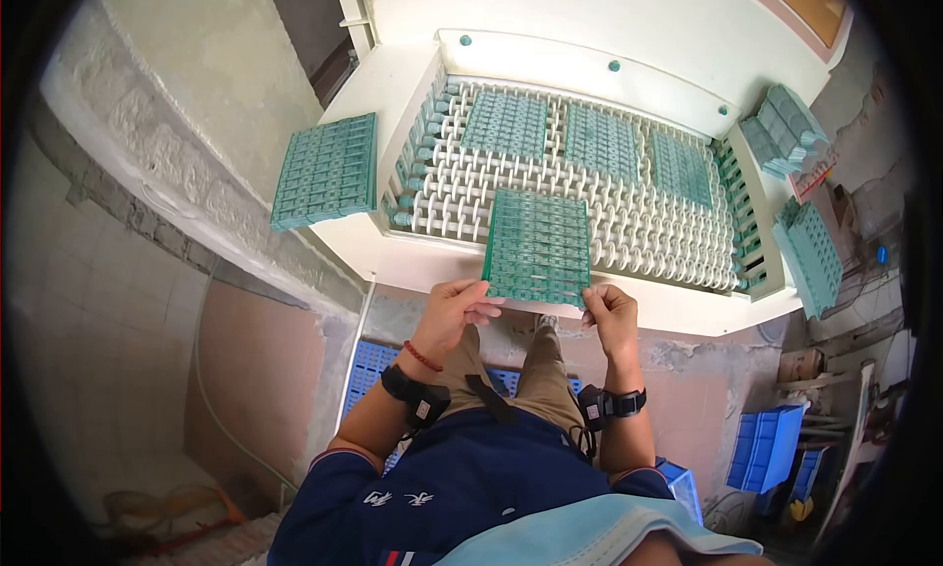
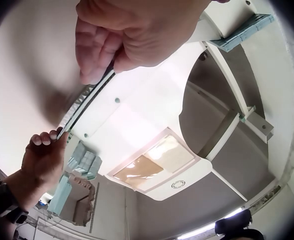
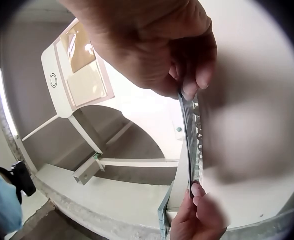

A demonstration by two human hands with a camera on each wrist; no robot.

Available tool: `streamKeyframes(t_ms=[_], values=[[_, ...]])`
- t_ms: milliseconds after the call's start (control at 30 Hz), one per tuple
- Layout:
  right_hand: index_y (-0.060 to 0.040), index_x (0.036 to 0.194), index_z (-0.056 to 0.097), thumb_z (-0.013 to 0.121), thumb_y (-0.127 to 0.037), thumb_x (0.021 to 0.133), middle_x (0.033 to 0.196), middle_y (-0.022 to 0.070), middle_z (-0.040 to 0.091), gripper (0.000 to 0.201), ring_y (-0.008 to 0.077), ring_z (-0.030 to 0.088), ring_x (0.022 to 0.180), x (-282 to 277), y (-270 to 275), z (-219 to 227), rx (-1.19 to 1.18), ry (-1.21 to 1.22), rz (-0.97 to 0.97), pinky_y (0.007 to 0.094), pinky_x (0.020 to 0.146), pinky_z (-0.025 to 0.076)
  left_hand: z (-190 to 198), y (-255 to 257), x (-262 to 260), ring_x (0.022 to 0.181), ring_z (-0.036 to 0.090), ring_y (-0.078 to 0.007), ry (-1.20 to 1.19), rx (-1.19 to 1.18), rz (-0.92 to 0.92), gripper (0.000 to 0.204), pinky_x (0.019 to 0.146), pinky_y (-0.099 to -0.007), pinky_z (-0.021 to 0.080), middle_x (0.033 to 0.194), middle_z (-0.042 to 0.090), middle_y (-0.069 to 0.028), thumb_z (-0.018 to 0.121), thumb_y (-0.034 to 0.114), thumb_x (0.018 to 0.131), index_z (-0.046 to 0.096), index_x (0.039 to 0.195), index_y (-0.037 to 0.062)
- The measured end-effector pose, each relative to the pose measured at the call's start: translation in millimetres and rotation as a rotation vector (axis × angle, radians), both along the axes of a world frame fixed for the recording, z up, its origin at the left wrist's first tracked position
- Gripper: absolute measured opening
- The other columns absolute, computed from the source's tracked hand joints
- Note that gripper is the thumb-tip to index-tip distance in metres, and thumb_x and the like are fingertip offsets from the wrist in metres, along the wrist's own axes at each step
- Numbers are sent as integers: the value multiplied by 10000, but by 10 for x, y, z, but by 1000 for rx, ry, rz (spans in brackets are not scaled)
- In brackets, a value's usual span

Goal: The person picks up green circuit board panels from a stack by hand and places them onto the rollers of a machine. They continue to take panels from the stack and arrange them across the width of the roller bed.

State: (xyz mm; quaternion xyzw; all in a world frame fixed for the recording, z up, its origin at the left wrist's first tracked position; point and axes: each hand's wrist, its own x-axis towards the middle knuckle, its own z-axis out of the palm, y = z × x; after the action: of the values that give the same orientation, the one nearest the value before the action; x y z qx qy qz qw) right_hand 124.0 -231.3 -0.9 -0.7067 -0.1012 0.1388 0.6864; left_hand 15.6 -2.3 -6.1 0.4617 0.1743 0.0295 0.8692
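A green circuit board panel [image 1: 538,247] with a repeating grid pattern is held between both hands, above the front edge of a bed of white rollers [image 1: 447,188]. My left hand [image 1: 457,309] pinches its near left corner between thumb and fingers. At the near right corner, my right hand [image 1: 614,318] does the same. Seen edge-on in the right wrist view, the panel [image 3: 188,135] is a thin sheet stretched between the two hands. Farther back on the rollers lie three similar panels, at left [image 1: 506,122], middle [image 1: 600,139] and right [image 1: 681,168].
The rollers sit inside a white machine housing [image 1: 560,50]. A stack of green panels [image 1: 329,168] rests on its left ledge. More stacked panels [image 1: 783,134] stand on the right, with others [image 1: 810,252] leaning nearer. Blue crates [image 1: 764,448] are low at right.
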Motion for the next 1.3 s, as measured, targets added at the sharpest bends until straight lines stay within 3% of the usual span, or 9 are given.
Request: streamKeyframes(t_ms=[233,400,900,1000,1067,1100,1167,1233,1300], values=[[32,765,590,605,-114,825,581,23,555,158,55,484,458,-37,4,66,-107,-62,-18,190,414,386,-23,17,-18,664,644,-195,0,-42,61,205,515,-236,518,838,643,-161,525,143,870,582,965,-29],[29,758,599,605,-117,821,576,28,551,159,60,473,443,112,-188,22,52,49,-109,187,404,387,-11,161,-33,647,639,-191,-32,-51,122,200,514,-238,517,823,643,-163,527,147,870,578,951,-29],[29,779,622,632,-148,792,499,4,483,177,68,412,380,897,-1494,-46,-63,-59,-459,199,352,347,85,704,122,593,608,-138,74,170,252,266,491,-206,459,790,652,-123,569,237,853,600,894,-24],[9,761,621,641,-167,792,485,-14,458,180,57,392,378,1033,-1825,19,-205,-99,-528,196,348,317,106,726,108,579,597,-127,176,323,242,296,481,-224,448,755,650,-113,589,284,838,621,827,-10],[24,776,625,649,-170,783,475,-13,455,196,62,399,370,1104,-1923,74,-307,-139,-554,204,343,316,80,698,95,594,600,-156,263,1012,397,284,475,-259,445,717,641,-96,601,291,821,632,770,14],[21,788,629,661,-174,768,502,4,476,198,83,421,397,1117,-1927,138,-444,-191,-558,225,372,341,109,633,75,594,600,-156,262,1012,389,284,475,-259,445,717,641,-96,601,291,821,632,770,14],[17,800,632,672,-178,752,529,21,498,205,105,443,424,1121,-1915,167,-580,-242,-560,247,401,367,231,454,44,735,603,-234,53,1645,615,260,600,-331,472,832,635,-118,607,280,799,625,848,25],[-1,835,630,692,-177,712,659,72,557,223,164,506,543,1062,-1749,226,-798,-716,-661,290,512,419,267,359,74,863,567,-273,-147,1809,548,286,717,-366,449,954,603,-134,612,277,786,605,932,31],[-24,867,626,696,-171,695,814,119,585,237,246,561,717,915,-1420,358,-875,-768,-602,324,642,448,275,253,115,991,531,-312,-358,1969,465,341,834,-401,426,1075,571,-149,617,273,773,585,1017,38]])
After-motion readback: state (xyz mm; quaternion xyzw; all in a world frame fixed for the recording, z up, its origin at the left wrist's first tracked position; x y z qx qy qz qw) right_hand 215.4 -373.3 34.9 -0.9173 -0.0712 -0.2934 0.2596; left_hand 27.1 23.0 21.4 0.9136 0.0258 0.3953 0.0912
